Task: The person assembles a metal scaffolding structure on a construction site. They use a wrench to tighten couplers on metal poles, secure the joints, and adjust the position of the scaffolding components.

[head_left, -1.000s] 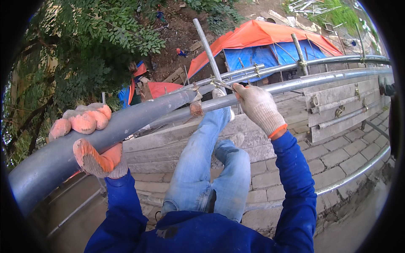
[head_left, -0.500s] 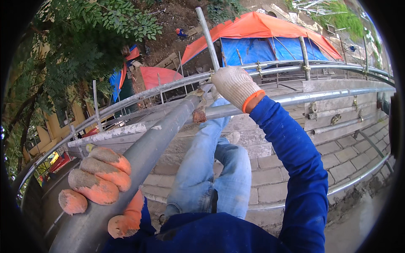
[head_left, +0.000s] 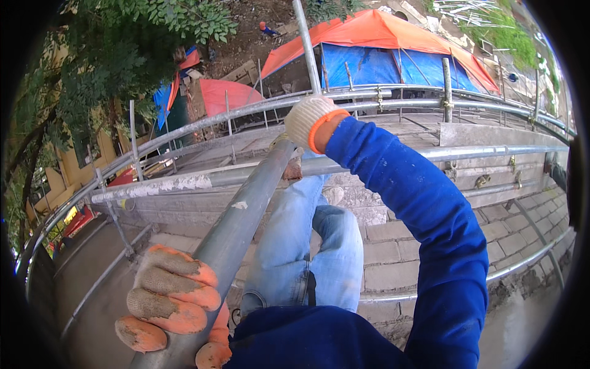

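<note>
A thick grey metal pipe (head_left: 251, 200) slants from the lower left up to the railing. Around its near part my left hand (head_left: 175, 295), in a worn orange-coated knit glove, is closed, fingers over the top and thumb on the other side. My right hand (head_left: 310, 120), in a white knit glove with an orange cuff, is curled at the pipe's far end. Its fingers are hidden, so what they grip does not show. Below that hand a rusty metal piece (head_left: 292, 168) sits by the horizontal steel rail (head_left: 442, 152). An upright steel tube (head_left: 307, 49) rises just beyond.
Curved scaffold tubes (head_left: 405, 103) with clamps run across the front. My jeans-clad legs (head_left: 279, 252) are over a block-paved ledge (head_left: 393, 264). Far below are an orange and blue tarp shelter (head_left: 375, 37), a distant person (head_left: 267, 29) and trees (head_left: 86, 80) at the left.
My left hand and the near end of the pipe have moved right and toward me. The right hand has shifted left and slightly down, onto the pipe's far end.
</note>
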Demonstrator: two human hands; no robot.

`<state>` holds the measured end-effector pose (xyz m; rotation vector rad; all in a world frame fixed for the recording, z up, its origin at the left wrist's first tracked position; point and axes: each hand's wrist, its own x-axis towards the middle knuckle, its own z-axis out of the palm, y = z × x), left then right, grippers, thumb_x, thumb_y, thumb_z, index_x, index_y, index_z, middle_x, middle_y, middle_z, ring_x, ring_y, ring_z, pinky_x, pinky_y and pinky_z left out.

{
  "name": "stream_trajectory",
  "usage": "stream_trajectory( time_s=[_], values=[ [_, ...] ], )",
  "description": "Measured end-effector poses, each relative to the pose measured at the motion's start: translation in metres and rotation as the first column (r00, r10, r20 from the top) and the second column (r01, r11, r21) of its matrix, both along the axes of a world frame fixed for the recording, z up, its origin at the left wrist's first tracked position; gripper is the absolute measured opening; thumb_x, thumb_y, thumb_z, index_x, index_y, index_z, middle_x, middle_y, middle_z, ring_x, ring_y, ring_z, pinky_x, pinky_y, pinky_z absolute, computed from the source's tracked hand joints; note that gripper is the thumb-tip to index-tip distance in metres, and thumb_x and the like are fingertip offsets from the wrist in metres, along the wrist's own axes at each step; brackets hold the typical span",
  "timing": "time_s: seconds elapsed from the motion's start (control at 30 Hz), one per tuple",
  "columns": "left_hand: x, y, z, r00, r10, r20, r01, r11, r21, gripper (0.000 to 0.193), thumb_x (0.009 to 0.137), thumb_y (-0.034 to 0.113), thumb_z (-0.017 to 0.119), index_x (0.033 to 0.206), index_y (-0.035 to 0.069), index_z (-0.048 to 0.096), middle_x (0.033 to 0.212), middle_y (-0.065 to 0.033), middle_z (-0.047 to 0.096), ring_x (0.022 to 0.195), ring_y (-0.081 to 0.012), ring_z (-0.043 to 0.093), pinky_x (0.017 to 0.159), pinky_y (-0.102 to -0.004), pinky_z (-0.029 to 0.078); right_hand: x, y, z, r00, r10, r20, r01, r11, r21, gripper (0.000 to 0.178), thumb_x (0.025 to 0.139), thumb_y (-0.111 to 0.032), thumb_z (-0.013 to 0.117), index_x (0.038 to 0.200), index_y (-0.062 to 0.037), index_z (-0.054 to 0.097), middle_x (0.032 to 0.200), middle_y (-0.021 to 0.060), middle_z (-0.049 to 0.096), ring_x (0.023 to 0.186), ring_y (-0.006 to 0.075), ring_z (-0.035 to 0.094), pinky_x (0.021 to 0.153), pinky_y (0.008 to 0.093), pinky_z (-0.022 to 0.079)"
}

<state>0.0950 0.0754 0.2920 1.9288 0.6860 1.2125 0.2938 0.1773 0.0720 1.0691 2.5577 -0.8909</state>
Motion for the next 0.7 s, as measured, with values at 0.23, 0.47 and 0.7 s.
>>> stream_trajectory(
  time_s=[0.23,0.47,0.7],
  values=[
    [0.013,0.010,-0.046,0.991,0.028,0.127,-0.018,0.997,-0.081,0.063,0.084,0.043,0.083,0.123,0.007,0.050,0.115,-0.0091,0.066,0.090,-0.0214,0.069,0.081,-0.0405,0.056,-0.019,-0.005,-0.008,0.999,-0.005,0.048,0.010,0.994,-0.105,0.016,0.085,-0.020,0.068,0.093,-0.0154,0.081,0.096,0.0121,0.078,0.087,0.0334,0.075,0.071,0.0430,0.059],
    [-0.052,0.040,-0.144,1.000,0.011,0.002,-0.001,0.309,-0.951,0.062,0.094,0.029,0.075,0.143,-0.001,0.053,0.146,-0.0221,0.054,0.141,-0.0312,0.047,0.118,-0.0449,0.035,0.053,-0.034,-0.050,0.986,-0.140,-0.087,0.139,0.990,-0.023,0.013,0.085,-0.010,0.066,0.089,-0.0042,0.077,0.095,0.0194,0.075,0.097,0.0344,0.074,0.072,0.0479,0.061],
    [-0.011,0.073,-0.300,0.920,-0.262,-0.293,-0.176,0.392,-0.903,0.032,0.102,0.021,0.064,0.122,-0.003,0.068,0.117,-0.0082,0.071,0.111,-0.0160,0.063,0.100,-0.0275,0.048,0.039,-0.045,-0.026,0.971,-0.241,0.003,0.239,0.963,-0.126,0.021,0.094,-0.013,0.057,0.105,0.0008,0.069,0.086,0.0201,0.073,0.081,0.0357,0.075,0.064,0.0491,0.059]
  ],
)
